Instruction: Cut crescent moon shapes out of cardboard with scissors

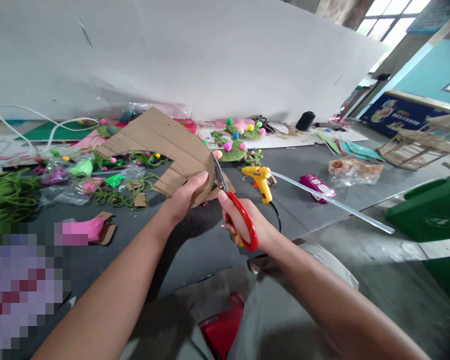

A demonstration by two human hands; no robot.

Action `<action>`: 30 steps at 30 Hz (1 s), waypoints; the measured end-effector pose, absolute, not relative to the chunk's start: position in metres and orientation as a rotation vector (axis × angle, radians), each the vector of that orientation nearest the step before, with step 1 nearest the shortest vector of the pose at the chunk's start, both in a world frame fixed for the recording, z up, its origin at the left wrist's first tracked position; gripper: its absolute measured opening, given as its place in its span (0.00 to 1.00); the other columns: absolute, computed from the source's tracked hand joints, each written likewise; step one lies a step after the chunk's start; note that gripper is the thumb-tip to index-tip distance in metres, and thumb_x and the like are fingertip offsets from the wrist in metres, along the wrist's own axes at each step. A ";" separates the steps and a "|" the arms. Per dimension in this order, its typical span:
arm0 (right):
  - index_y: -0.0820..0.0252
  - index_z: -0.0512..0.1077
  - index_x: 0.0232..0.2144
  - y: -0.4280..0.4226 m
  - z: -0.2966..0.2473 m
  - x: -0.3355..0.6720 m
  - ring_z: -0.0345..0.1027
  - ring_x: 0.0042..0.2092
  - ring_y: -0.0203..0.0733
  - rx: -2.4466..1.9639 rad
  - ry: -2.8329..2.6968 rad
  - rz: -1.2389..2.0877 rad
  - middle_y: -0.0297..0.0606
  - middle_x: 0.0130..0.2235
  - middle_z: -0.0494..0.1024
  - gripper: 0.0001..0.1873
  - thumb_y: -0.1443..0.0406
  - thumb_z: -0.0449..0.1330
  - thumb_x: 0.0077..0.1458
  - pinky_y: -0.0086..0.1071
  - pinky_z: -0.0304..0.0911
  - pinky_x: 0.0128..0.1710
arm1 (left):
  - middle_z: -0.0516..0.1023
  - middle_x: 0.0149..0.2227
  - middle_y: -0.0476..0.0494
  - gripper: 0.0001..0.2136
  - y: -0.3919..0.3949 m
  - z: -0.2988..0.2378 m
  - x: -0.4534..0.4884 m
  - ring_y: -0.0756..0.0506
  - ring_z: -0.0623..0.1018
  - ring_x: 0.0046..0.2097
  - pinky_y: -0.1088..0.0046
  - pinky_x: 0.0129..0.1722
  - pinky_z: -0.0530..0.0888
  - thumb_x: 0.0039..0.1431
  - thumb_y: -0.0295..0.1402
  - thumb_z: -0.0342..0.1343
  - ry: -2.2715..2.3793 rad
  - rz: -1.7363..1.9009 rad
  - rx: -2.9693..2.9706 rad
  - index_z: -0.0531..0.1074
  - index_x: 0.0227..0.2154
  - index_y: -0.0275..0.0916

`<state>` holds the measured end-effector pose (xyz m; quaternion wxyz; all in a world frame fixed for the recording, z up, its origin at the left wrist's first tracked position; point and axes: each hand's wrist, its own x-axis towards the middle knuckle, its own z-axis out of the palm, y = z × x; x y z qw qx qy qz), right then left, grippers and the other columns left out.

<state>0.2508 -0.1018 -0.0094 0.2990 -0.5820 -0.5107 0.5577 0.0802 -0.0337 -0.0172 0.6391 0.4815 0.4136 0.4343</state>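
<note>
My left hand (pixel 189 195) grips a piece of brown cardboard (pixel 165 142) by its lower right part, thumb on top. The sheet is tilted up above the dark table and has a curved outer edge and a curved notch. In my right hand (pixel 243 220) is a pair of scissors (pixel 247 220) with red handles. Their blades lie along the curved right edge of the cardboard, close to my left thumb. A cardboard strip (pixel 227 187) shows beside the blades. Part of the blades is hidden by the sheet.
A yellow glue gun (pixel 260 180) with a long glue stick (pixel 333 202) lies right of the scissors. Beyond are green yarn shapes with pompoms (pixel 234 147) and a purple packet (pixel 317 189). Green yarn (pixel 11 195) heaps at left. A green bin (pixel 431 210) stands at right.
</note>
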 end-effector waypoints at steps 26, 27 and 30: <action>0.55 0.58 0.22 -0.096 -0.004 0.261 0.63 0.19 0.36 -1.573 -1.536 1.414 0.32 0.20 0.63 0.37 0.31 0.54 0.61 0.31 0.63 0.19 | 0.87 0.37 0.41 0.22 -0.040 -0.011 0.082 0.32 0.85 0.47 0.58 0.51 0.81 0.58 0.52 0.62 0.909 0.954 1.085 0.84 0.43 0.38; 0.55 0.58 0.22 -0.096 -0.005 0.260 0.63 0.19 0.36 -1.579 -1.525 1.406 0.32 0.20 0.64 0.37 0.31 0.54 0.61 0.31 0.63 0.19 | 0.87 0.37 0.41 0.21 -0.041 -0.011 0.083 0.33 0.85 0.48 0.59 0.52 0.80 0.58 0.51 0.62 0.903 0.953 1.083 0.84 0.43 0.38; 0.55 0.58 0.22 -0.097 -0.009 0.257 0.62 0.18 0.35 -1.571 -1.505 1.393 0.31 0.20 0.64 0.37 0.33 0.53 0.63 0.30 0.63 0.19 | 0.87 0.38 0.41 0.19 -0.039 -0.012 0.083 0.33 0.84 0.50 0.60 0.56 0.78 0.60 0.50 0.62 0.858 0.943 1.071 0.84 0.40 0.39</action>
